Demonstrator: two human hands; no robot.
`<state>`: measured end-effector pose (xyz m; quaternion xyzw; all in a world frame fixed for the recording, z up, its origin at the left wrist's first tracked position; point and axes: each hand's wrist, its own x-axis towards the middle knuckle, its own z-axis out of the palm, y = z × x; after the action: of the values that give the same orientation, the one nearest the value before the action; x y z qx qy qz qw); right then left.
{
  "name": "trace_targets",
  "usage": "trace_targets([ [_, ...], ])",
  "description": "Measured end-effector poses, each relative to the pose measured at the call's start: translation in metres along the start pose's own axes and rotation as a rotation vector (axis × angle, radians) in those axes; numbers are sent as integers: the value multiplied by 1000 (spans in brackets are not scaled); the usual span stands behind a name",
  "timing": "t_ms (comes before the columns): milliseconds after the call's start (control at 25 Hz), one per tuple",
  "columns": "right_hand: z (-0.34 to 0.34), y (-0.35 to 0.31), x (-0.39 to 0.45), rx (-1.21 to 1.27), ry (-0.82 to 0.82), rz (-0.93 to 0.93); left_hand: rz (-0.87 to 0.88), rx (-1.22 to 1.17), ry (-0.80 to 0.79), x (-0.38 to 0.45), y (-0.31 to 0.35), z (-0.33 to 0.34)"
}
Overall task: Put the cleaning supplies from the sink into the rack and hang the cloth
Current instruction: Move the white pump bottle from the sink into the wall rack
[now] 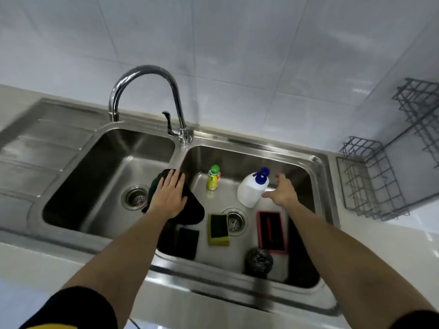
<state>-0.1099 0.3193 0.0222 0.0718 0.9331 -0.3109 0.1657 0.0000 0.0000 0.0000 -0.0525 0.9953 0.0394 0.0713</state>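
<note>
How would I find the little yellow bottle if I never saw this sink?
Look in the right basin of the double steel sink, the one below the tap's base. Near its back wall stands a small yellow bottle, left of the big white bottle. It alone has a green cap.

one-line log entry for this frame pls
stage: start | left hand: flat on dark cloth at basin divider | right hand: open, beside white pump bottle | wire rack: nothing visible inside
</note>
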Motion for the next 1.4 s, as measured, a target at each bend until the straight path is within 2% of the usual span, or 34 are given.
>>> trace_targets([
  [160, 25, 4, 15, 49, -17, -9, -1, 153, 36, -3, -4, 28],
  [440, 54, 7, 34, -36, 81, -78, 23, 137, 64, -5, -8, 39],
  [680, 66, 8, 32, -3, 195, -65, 22, 157, 72, -4, -9, 41],
  [1160, 60, 15, -1, 94, 218, -149, 23, 140, 83, -4, -10, 43],
  [1400, 37, 3, -20, 173, 289, -210, 22, 38, -2, -2, -8, 29],
])
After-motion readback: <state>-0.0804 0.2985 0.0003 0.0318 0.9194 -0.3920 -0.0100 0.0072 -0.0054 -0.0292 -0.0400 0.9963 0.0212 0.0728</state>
